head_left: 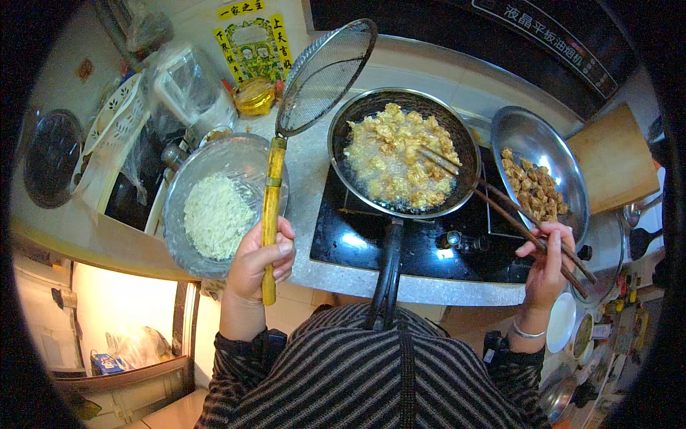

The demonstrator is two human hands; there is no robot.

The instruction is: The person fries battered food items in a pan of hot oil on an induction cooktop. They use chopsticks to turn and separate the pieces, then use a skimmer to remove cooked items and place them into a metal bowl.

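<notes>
My left hand (263, 260) grips the yellow bamboo handle of a wire mesh strainer (327, 75), its round head raised left of the frying pan. Between the fingers of my right hand (549, 263) is a pair of long wooden chopsticks (514, 209); their tips reach into the pan. Pale golden battered pieces (402, 155) fry in bubbling oil inside the dark frying pan (336, 166), which sits on a black glass cooktop (343, 236). Browned fried pieces (530, 185) lie in a tilted steel bowl (541, 128) to the right. A bowl (174, 214) of pale batter (217, 217) stands to the left.
The pan's black handle (390, 263) points towards my body over the counter's front edge. A wooden board (616, 155) leans at the right behind the steel bowl. Plastic-wrapped containers (185, 86) and a patterned white basket (110, 126) crowd the left. A range hood (482, 37) overhangs the back.
</notes>
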